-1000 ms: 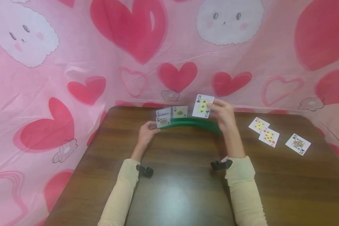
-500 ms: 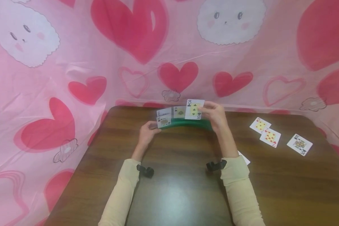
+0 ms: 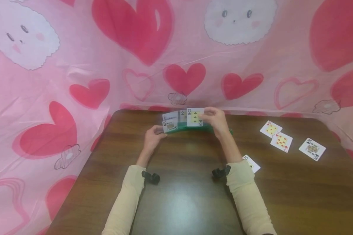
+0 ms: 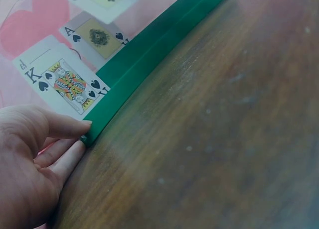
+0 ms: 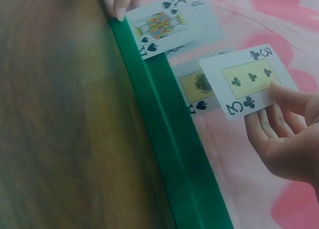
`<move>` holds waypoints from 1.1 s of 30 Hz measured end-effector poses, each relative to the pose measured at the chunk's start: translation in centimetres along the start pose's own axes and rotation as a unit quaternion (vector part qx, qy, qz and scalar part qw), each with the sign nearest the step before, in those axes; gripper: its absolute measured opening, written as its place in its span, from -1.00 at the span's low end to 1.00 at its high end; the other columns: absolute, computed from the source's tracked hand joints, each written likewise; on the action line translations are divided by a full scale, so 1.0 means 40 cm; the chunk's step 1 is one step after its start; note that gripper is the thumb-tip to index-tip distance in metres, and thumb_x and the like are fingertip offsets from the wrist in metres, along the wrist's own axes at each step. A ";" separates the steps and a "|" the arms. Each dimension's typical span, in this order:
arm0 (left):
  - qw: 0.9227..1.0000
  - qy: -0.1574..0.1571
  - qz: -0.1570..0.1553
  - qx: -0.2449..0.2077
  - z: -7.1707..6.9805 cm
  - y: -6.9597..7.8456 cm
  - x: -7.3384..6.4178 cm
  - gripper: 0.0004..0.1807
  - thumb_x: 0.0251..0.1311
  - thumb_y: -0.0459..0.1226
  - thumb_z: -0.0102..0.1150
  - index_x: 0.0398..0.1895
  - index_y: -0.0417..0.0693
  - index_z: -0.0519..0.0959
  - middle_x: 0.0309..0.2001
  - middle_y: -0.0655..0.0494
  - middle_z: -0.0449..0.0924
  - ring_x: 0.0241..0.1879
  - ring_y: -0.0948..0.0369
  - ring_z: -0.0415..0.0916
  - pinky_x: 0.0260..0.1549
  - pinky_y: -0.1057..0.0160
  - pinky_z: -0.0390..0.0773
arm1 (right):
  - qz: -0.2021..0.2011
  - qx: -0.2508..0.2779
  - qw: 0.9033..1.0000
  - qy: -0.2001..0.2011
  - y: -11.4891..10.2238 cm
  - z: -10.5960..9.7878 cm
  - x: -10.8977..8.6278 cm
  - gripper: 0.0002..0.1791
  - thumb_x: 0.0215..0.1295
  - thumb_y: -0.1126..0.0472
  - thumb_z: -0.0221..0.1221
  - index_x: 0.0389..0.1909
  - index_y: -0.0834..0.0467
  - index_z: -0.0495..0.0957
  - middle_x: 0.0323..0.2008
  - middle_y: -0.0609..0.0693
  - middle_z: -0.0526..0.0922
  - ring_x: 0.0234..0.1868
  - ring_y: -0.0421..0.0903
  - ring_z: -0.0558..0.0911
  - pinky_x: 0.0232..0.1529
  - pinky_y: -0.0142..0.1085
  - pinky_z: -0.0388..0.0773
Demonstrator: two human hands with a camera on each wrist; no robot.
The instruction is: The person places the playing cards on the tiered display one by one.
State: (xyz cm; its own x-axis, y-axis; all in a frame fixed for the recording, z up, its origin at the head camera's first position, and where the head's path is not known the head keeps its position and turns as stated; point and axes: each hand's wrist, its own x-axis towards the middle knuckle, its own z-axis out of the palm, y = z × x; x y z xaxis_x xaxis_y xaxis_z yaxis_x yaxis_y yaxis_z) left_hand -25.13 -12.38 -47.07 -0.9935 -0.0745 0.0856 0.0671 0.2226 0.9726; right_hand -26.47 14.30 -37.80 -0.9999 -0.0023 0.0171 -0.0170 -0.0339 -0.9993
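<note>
A curved green card holder (image 3: pixel 182 127) stands near the back of the table. My left hand (image 3: pixel 153 137) pinches its left end between thumb and fingers (image 4: pixel 65 162). Upright in the holder are a king of spades (image 4: pixel 70 84), another card mostly hidden behind it, and an ace of spades (image 4: pixel 99 37). Between thumb and fingers, my right hand (image 3: pixel 217 121) holds a three of clubs (image 5: pixel 248 79) by its right edge. In the head view this card overlaps the right part of the ace, just above the holder.
On the right of the brown table (image 3: pixel 182 195) lie a seven of hearts (image 3: pixel 281 142) overlapping a diamond card (image 3: pixel 270 129), and a king (image 3: pixel 312 149). A ten (image 3: pixel 251 164) lies partly hidden by the right sleeve. Pink heart-patterned cloth (image 3: pixel 241 65) hangs behind the table.
My right hand has moved left and slightly down with the three of clubs, from right of the ace to partly over it. The ten has come into view. My left hand stays put.
</note>
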 end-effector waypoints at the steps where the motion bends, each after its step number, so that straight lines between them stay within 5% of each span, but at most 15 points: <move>1: 1.000 0.000 0.002 0.000 -0.001 -0.001 0.000 -0.67 -0.09 -0.46 0.31 -0.16 -0.24 0.55 -0.17 -0.13 0.60 -0.12 0.05 0.55 -0.12 0.12 0.49 | -0.001 -0.007 1.000 -0.001 0.003 0.002 0.001 -0.67 0.03 0.31 0.33 -0.16 0.33 0.56 -0.20 0.19 0.61 -0.21 0.02 0.60 -0.17 -0.21 0.54; 12: 1.000 0.007 0.005 0.012 -0.004 0.002 -0.004 -0.69 -0.09 -0.45 0.32 -0.20 -0.19 0.57 -0.19 -0.08 0.62 -0.15 0.08 0.56 -0.14 0.12 0.49 | 0.012 -0.048 0.999 -0.011 0.035 0.020 0.010 -0.69 0.05 0.24 0.33 -0.18 0.27 0.56 -0.13 0.15 0.58 -0.08 0.03 0.54 -0.07 -0.18 0.48; 33: 1.000 0.006 0.002 0.013 -0.004 -0.001 0.001 -0.69 -0.10 -0.41 0.34 -0.20 -0.15 0.57 -0.18 -0.04 0.62 -0.14 0.11 0.56 -0.13 0.15 0.49 | 0.014 -0.037 0.999 -0.019 0.075 0.047 0.036 -0.66 0.03 0.25 0.34 -0.17 0.32 0.57 -0.18 0.16 0.61 -0.15 0.03 0.58 -0.08 -0.16 0.49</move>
State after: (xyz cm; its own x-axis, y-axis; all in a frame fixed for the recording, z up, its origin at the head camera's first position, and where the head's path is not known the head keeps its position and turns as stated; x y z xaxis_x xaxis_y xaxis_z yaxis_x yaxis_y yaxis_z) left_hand -25.16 -12.54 -47.06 -0.9922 -0.0852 0.0915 0.0678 0.2484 0.9663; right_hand -27.94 12.31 -40.73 -0.9992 -0.0395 -0.0110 0.0094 0.0399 -0.9992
